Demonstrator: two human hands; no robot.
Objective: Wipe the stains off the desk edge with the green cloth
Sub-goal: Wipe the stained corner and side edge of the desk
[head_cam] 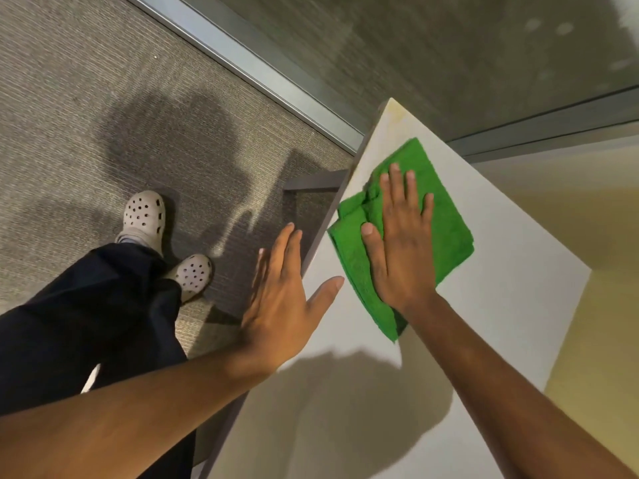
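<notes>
My left hand (280, 305) hovers flat, fingers together, thumb out, empty. My right hand (403, 243) presses the green cloth (449, 236) flat, fingers slightly spread. Yellowish stains (397, 114) lie beyond my fingertips; I should push along the desk edge (340, 202), keeping pressure even.

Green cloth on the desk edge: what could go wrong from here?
1. The green cloth is bunched and overhangs the desk edge under the flat right hand; it could slide off to the floor.
2. The yellowish stains sit at the far corner, beyond the cloth, so a short stroke may miss them.
3. The left hand lies open at the edge, gripping nothing, so it may give little bracing.
</notes>
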